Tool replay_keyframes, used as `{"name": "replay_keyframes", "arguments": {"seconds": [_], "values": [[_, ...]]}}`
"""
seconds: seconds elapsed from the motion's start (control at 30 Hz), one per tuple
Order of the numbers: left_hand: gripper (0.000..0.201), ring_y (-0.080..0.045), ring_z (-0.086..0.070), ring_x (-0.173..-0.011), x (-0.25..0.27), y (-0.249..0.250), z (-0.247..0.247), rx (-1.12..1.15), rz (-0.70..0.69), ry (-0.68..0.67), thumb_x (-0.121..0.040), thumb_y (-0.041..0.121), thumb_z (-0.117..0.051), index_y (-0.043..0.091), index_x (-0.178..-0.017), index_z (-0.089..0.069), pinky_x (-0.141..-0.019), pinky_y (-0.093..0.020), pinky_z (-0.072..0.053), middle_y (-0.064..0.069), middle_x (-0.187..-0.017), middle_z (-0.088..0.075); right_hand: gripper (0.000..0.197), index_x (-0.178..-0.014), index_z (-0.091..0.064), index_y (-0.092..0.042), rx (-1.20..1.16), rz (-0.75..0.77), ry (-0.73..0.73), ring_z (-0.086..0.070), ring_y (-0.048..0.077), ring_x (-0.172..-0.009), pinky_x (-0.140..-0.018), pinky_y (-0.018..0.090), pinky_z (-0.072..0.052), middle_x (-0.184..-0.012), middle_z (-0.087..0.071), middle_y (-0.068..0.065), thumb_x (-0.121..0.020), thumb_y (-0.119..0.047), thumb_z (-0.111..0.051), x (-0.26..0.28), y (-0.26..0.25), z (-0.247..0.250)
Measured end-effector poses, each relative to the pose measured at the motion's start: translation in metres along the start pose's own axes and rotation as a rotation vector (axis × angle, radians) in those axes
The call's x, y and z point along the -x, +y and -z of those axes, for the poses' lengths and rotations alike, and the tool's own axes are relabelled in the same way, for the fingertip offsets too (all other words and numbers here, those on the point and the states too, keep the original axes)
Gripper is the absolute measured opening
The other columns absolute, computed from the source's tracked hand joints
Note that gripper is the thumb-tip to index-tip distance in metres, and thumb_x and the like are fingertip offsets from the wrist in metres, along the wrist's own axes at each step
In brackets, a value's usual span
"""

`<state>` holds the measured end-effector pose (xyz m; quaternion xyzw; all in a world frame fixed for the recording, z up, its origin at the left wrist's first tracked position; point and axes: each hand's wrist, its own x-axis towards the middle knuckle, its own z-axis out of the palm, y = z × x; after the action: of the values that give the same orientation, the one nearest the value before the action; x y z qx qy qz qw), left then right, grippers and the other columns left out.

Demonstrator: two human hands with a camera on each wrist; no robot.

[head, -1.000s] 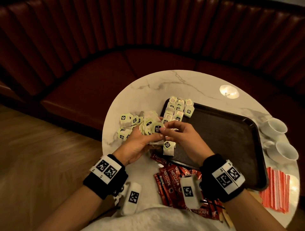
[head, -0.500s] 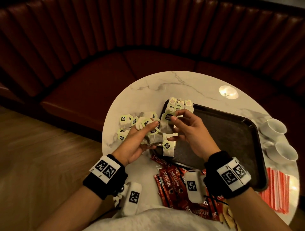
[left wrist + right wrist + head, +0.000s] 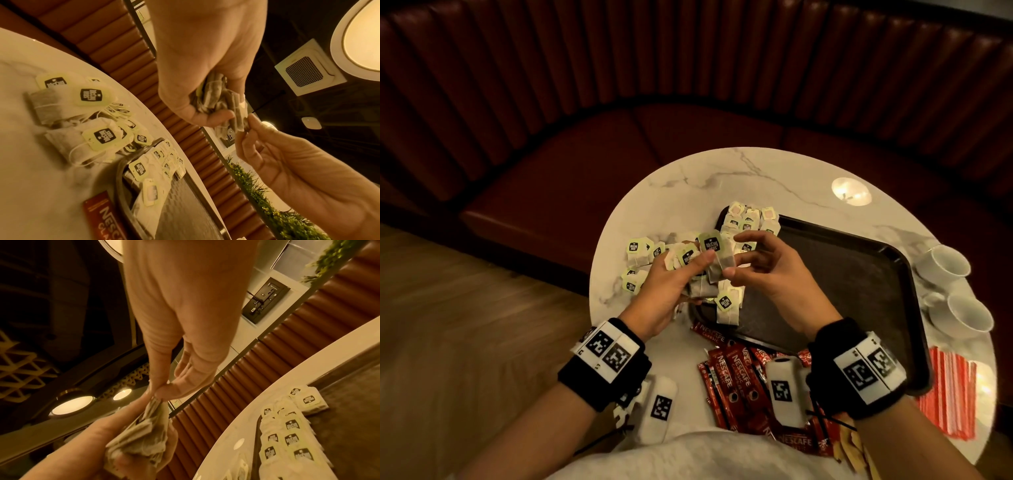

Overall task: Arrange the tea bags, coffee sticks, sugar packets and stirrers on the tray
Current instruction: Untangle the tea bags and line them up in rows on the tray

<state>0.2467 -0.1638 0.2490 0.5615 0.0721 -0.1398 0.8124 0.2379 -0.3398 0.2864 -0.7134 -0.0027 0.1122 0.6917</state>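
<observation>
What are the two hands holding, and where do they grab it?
The left hand grips a bunch of tea bags round their pouches. The right hand pinches one tea bag from that bunch by the pouch's edge.

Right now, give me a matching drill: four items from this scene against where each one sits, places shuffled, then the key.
Things:
1. bunch of tea bags
2. coffee sticks
3. white cups
4. striped packets

Places:
A. on the table, beyond the tray's right edge
B. gripped in the left hand, one bag pinched by the right hand
C. on the table, at the tray's near right corner
D. on the table, near the person, in front of the tray

Pairs: 1-B, 2-D, 3-A, 4-C
</observation>
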Motion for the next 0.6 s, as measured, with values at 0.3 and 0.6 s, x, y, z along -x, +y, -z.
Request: {"name": "replay_keyframes", "arguments": {"seconds": [0.3, 0.6], "values": [[0.037, -0.025, -0.073, -0.08, -0.002, -0.002, -0.003, 0.006, -0.008, 0.003, -0.084, 0.031, -0.069, 0.012, -0.115, -0.063, -0.05, -0.025, -0.052, -0.012, -0.103, -0.074, 0.043, -0.117, -0.061, -0.012, 0.033, 0.04, 0.029, -0.07, 0.017, -0.082, -0.079, 0.022, -0.056, -0.096, -0.069, 0.012, -0.078, -0.004, -0.078, -0.002, -0.002, 0.009], [0.02, -0.021, -0.071, -0.078, -0.003, -0.008, -0.001, -0.038, -0.015, -0.002, -0.086, 0.01, -0.07, 0.018, -0.103, -0.066, -0.052, -0.029, -0.054, -0.006, -0.09, -0.075, 0.031, -0.109, -0.066, -0.01, 0.039, 0.097, 0.117, -0.07, 0.011, -0.089, -0.08, 0.02, -0.055, -0.101, -0.069, 0.01, -0.08, 0.0, -0.075, -0.001, 0.006, 0.013]]}}
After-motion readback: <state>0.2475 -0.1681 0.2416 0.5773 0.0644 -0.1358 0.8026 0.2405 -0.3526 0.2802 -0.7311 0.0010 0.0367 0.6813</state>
